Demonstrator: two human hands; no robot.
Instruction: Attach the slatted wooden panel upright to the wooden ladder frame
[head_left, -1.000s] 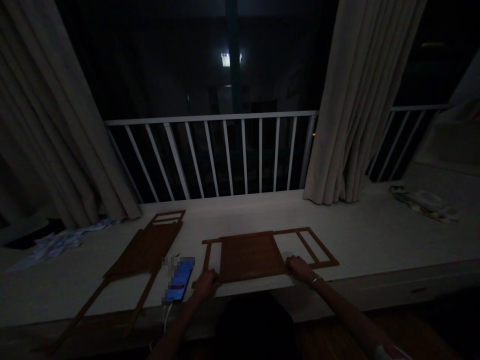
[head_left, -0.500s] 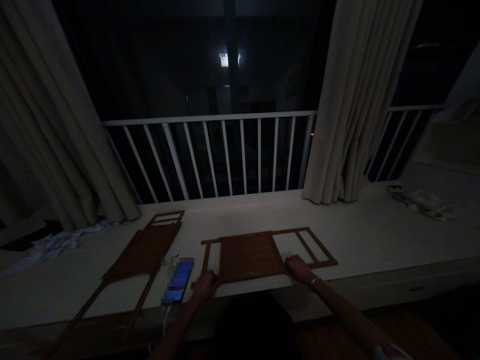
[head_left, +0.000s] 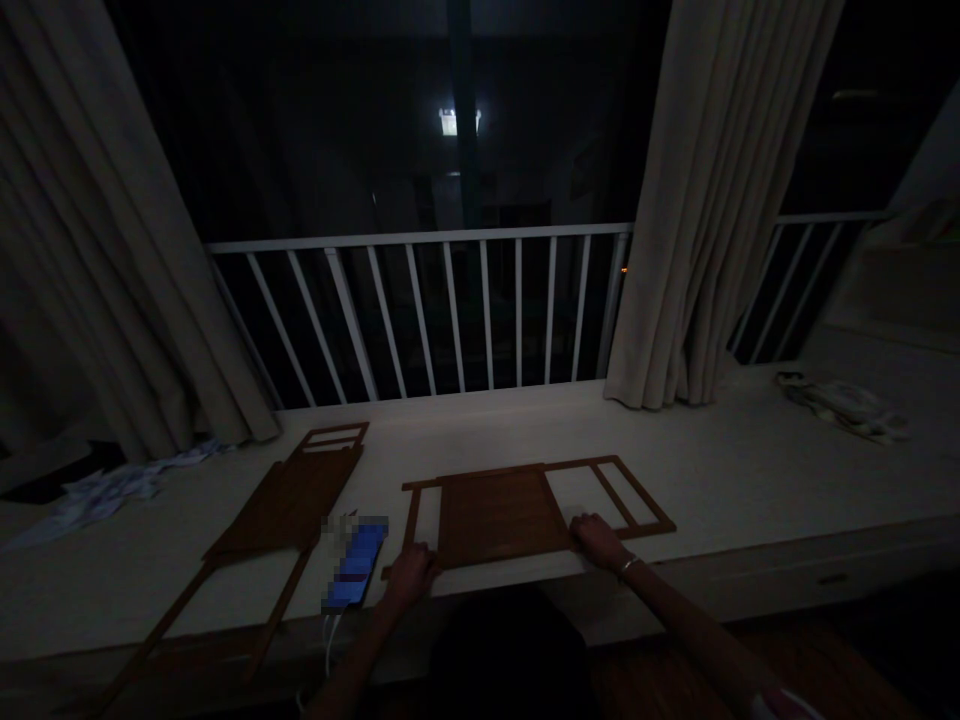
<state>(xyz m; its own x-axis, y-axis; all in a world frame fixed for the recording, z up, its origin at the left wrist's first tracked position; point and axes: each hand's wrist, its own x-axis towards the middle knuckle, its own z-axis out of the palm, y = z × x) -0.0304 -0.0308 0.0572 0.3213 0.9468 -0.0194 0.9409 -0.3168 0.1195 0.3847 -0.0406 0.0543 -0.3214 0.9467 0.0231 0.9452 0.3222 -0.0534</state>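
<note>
A folded wooden stool [head_left: 495, 515], brown with a solid middle panel and slatted leg frames at both ends, lies flat before me on the pale ledge. My left hand [head_left: 412, 572] is closed around its near edge, left of the panel. At the panel's near right corner, my right hand [head_left: 595, 538] grips the frame with curled fingers; a thin bracelet circles that wrist. The fingertips of both hands are partly hidden. Left of my left hand, a phone [head_left: 358, 565] with a lit blue screen and white cable lies on the ledge.
A second folded wooden stool [head_left: 289, 500] lies at the left, its legs jutting past the front edge of the ledge [head_left: 750, 470]. White railing [head_left: 480, 237] and curtains [head_left: 690, 200] stand behind. Crumpled cloth [head_left: 847, 405] lies far right, patterned fabric [head_left: 112, 490] far left. Lighting is dim.
Very little differs. My left hand has shifted slightly left along the stool's near edge; my right hand and the stool look almost unmoved.
</note>
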